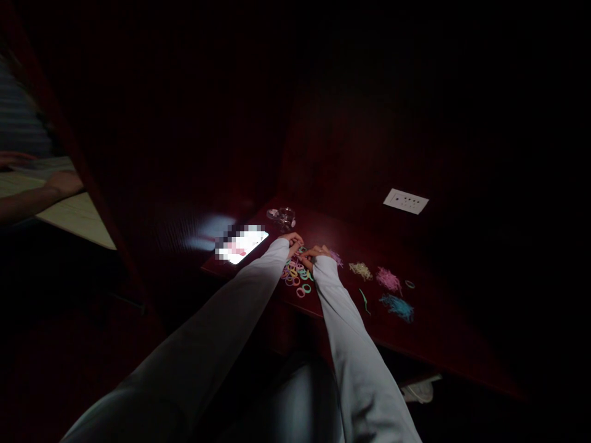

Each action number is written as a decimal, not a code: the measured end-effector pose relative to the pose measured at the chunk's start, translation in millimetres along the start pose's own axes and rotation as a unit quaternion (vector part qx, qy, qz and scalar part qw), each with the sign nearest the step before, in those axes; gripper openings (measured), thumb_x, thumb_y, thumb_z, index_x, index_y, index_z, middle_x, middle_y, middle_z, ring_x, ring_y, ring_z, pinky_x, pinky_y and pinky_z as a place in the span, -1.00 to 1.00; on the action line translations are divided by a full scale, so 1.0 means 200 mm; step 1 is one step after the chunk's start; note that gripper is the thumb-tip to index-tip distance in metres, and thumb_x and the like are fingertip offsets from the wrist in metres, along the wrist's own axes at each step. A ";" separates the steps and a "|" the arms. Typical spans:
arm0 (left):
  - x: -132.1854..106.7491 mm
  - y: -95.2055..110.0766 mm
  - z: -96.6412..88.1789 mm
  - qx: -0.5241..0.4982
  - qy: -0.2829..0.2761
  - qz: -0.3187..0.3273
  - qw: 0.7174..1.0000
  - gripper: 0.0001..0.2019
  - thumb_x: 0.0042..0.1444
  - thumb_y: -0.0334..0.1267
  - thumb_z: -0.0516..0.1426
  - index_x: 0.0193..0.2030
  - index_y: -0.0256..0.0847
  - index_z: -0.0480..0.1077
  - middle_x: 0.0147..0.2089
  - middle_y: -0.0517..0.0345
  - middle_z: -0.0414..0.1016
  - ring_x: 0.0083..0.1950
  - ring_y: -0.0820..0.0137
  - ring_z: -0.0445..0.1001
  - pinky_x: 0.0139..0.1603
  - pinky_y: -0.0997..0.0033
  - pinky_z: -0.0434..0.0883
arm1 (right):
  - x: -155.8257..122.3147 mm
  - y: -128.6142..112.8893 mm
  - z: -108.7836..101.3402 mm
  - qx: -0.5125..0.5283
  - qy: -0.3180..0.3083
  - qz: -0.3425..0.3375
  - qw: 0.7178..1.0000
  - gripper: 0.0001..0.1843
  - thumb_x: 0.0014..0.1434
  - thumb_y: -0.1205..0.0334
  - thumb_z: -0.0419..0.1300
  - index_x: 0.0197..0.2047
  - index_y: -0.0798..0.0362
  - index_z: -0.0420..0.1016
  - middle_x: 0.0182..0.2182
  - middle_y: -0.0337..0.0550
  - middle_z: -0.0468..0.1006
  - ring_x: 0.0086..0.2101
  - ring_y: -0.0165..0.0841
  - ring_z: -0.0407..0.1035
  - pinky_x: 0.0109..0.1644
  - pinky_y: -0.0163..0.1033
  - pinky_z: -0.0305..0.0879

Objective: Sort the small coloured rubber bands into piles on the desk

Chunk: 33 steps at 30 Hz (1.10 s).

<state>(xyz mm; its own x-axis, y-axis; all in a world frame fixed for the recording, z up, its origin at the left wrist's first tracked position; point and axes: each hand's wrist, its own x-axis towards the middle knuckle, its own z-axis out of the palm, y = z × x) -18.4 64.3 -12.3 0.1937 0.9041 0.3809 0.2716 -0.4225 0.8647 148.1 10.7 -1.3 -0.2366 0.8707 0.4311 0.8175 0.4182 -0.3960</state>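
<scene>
Pastel rings point(293, 273) lie heaped by our left hand point(292, 239) and right hand point(318, 251), likely for easy reach, though we cannot tell either grip.

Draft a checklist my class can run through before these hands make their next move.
1. Left hand and right hand in view: ok, both at the coloured rings.
2. What each grip holds: cannot tell, too small and dim.
3. Yellow bands apart from blue bands: ok.
4. Green tool clear of both hands: ok.
5. Phone screen lit: ok.
6. Even lighting: not ok, much of the scene is dark.
</scene>
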 end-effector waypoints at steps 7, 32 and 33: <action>0.00 0.00 -0.02 0.039 -0.008 0.011 0.999 -0.88 0.19 -0.33 0.15 -0.24 -0.16 0.55 -0.22 0.14 0.64 -0.19 0.37 0.54 -0.08 0.39 0.51 | 0.00 0.01 0.01 0.082 0.062 0.042 0.994 -0.79 0.24 0.03 0.28 -0.27 -0.08 0.69 -0.39 -0.22 0.54 -0.27 -0.28 0.37 0.05 -0.12 0.26; -0.04 0.03 -0.03 0.090 -0.073 0.147 0.982 -0.63 0.37 -0.10 0.04 -0.43 -0.13 0.48 -0.19 0.11 0.59 -0.07 0.31 0.44 0.12 0.28 0.43 | 0.01 0.03 0.00 0.198 0.157 0.124 0.960 -0.43 0.09 -0.41 0.20 -0.41 -0.03 0.56 -0.51 -0.25 0.46 -0.39 -0.32 0.35 -0.22 -0.22 0.29; -0.04 0.03 -0.03 0.089 -0.068 0.140 0.984 -0.65 0.37 -0.12 0.04 -0.40 -0.12 0.50 -0.18 0.12 0.59 -0.07 0.30 0.45 0.13 0.28 0.43 | 0.00 0.03 -0.01 0.185 0.168 0.121 0.961 -0.45 0.12 -0.38 0.20 -0.41 -0.03 0.56 -0.49 -0.24 0.48 -0.37 -0.31 0.35 -0.18 -0.20 0.29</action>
<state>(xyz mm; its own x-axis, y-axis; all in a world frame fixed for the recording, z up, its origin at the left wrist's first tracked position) -24.6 53.9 -7.6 0.4054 0.7387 0.5385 0.3485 -0.6694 0.6560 153.8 13.2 -2.3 0.1706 0.8473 0.5030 0.5696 0.3317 -0.7520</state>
